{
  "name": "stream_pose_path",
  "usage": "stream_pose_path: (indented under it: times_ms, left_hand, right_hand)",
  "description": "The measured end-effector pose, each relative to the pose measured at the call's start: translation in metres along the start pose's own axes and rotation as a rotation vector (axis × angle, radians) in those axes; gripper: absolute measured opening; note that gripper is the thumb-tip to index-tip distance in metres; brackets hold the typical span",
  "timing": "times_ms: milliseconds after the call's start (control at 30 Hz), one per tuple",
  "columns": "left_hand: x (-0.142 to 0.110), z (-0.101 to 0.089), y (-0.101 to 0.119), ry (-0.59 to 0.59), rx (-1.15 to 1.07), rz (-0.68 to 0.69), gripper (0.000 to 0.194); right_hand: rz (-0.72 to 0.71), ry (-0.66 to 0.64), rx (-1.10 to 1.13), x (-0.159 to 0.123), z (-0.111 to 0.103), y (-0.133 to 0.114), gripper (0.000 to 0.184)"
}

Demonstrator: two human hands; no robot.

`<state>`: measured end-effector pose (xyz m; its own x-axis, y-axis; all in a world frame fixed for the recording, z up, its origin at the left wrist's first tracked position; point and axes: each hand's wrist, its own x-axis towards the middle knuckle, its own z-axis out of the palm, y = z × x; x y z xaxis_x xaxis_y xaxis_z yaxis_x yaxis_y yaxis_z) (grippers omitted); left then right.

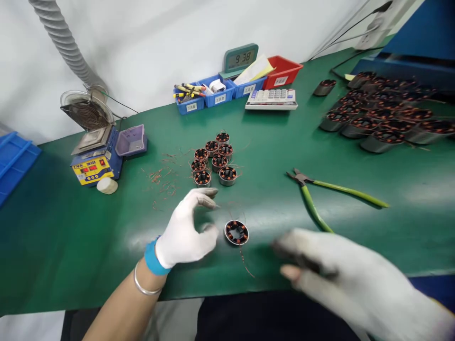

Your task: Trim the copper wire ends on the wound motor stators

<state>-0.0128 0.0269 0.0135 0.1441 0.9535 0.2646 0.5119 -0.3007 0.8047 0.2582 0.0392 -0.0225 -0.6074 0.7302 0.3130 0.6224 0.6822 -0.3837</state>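
A small motor stator [236, 232] with copper windings lies on the green bench top, its twisted wire tail pointing toward the front edge. Just left of it, my left hand [190, 227] in a white glove is open, thumb and fingers curved apart with nothing between them. My right hand [330, 270], also gloved, is to the right of the stator and smeared by motion. Something dark shows between its thumb and fingers, but whether it is a held object or soiled glove cannot be told. Diagonal cutters [307, 182] with green handles lie spread beyond my right hand.
Several wound stators [219, 163] stand behind my left hand, beside copper wire scraps [158, 175]. A larger group [382, 118] fills the back right. Along the back are a solder pot [94, 163], purple tray [131, 140], blue bins [220, 97], calculator [272, 100] and clock [241, 58].
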Motion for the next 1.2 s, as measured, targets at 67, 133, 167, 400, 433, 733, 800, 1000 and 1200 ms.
stream_pose_path:
  times_ms: [67, 133, 167, 400, 433, 733, 800, 1000, 1200]
  left_hand:
    - [0.002, 0.012, 0.009, 0.098, 0.047, -0.192, 0.048]
    - [0.002, 0.029, 0.017, 0.057, 0.15, -0.368, 0.066]
    - [0.002, 0.036, 0.019, 0.026, 0.189, -0.414, 0.068]
    - [-0.001, 0.03, 0.008, -0.202, 0.039, -0.379, 0.093]
    - [-0.001, 0.026, 0.007, -0.218, 0.029, -0.377, 0.097]
    - [0.003, 0.024, 0.002, -0.28, 0.01, -0.333, 0.11]
    - [0.003, 0.021, -0.003, -0.313, 0.001, -0.286, 0.114]
    - [0.001, 0.018, -0.012, -0.34, 0.029, -0.243, 0.121]
    - [0.003, 0.019, -0.011, -0.356, 0.022, -0.271, 0.118]
  right_hand:
    - [0.088, 0.038, 0.005, 0.02, -0.004, 0.011, 0.025]
    - [0.062, 0.04, 0.006, 0.047, -0.003, 0.014, 0.036]
    - [0.014, 0.019, 0.019, 0.06, -0.001, 0.013, 0.041]
    - [0.186, -0.413, 0.265, 0.109, 0.0, 0.004, 0.033]
    - [0.209, -0.414, 0.344, 0.109, 0.0, 0.006, 0.029]
    - [0.42, -0.076, 0.898, 0.13, 0.029, -0.006, 0.022]
    - [0.456, -0.048, 0.878, 0.134, 0.03, -0.004, 0.02]
    - [0.232, 0.136, 0.369, 0.072, 0.002, 0.013, 0.018]
    - [-0.413, -0.004, -0.028, 0.016, 0.02, 0.0, 0.032]
